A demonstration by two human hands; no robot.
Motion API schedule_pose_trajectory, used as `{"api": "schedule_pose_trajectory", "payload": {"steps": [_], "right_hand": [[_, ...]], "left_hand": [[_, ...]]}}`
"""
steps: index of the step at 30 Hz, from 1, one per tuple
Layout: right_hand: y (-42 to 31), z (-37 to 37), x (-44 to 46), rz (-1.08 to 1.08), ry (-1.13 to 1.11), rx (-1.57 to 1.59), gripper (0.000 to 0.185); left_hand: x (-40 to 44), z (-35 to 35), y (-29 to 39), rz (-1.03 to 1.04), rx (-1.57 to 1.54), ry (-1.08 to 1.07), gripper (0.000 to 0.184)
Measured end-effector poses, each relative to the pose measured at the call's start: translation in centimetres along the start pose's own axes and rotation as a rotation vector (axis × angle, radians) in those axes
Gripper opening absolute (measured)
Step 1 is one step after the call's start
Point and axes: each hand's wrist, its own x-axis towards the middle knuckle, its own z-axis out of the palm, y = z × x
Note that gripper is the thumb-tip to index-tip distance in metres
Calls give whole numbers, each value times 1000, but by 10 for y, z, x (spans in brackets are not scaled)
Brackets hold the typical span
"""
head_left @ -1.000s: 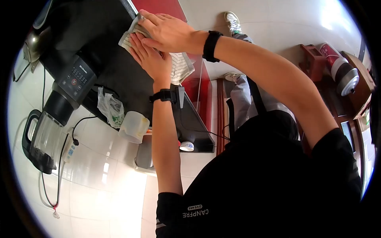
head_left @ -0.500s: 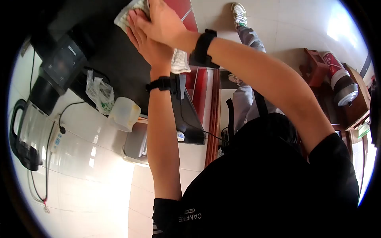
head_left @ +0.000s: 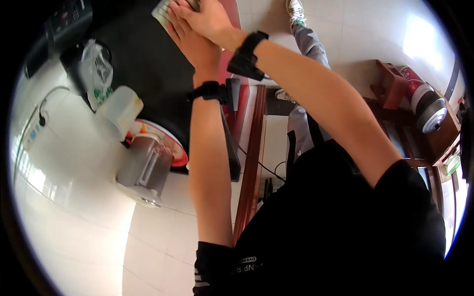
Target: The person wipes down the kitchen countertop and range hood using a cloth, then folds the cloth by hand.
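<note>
Over the black countertop [head_left: 148, 64], my left hand [head_left: 197, 47] lies with its fingers stretched out on a pale striped cloth [head_left: 162, 14], near the top edge of the view. My right hand [head_left: 212, 19] rests across the left one, its fingers extended over the left fingers; their tips are partly cut off or hidden. The cloth shows only beyond the fingertips, and the rest is covered or out of view. A slim grey object [head_left: 236, 93] stands by my left wrist at the counter edge.
Left of my arms are a plastic bag [head_left: 98, 71], a translucent cup [head_left: 121, 111], a red-rimmed plate [head_left: 181, 159], a grey container [head_left: 145, 163] and part of a black appliance [head_left: 69, 19]. A red stool [head_left: 390, 84] stands at right.
My hands and the cloth have moved toward the top edge of the view. The view has shifted, so the cup and bag sit further left, and the plate now shows.
</note>
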Motion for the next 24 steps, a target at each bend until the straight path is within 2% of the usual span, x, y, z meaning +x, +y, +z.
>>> {"api": "schedule_pose_trajectory", "payload": {"steps": [2, 3, 6, 8, 12, 15, 18, 22, 24], "right_hand": [[-4, 3, -70, 102, 3, 44, 44], [7, 12, -105, 71, 47, -83, 45], [29, 29, -206, 52, 57, -155, 61], [27, 32, -263, 126, 27, -182, 68], [38, 29, -341, 209, -119, -140, 65], [33, 10, -345, 372, -310, -164, 68], [27, -4, -294, 616, -693, -294, 72], [22, -23, -219, 480, -976, -373, 42], [25, -31, -184, 462, -805, -342, 26]], "left_hand": [[-57, -21, 27, -92, -13, 73, 75], [-96, -25, 25, -124, 7, 52, 74], [-199, -43, 34, -265, 44, -85, 77], [-254, -53, 48, -367, 63, -128, 78], [-337, -71, 84, -549, 105, -198, 82], [-350, -76, 93, -616, 110, -232, 85], [-337, -80, 100, -655, 83, -275, 88], [-295, -93, 104, -667, -95, -345, 91], [-255, -92, 96, -676, -178, -336, 97]]}}
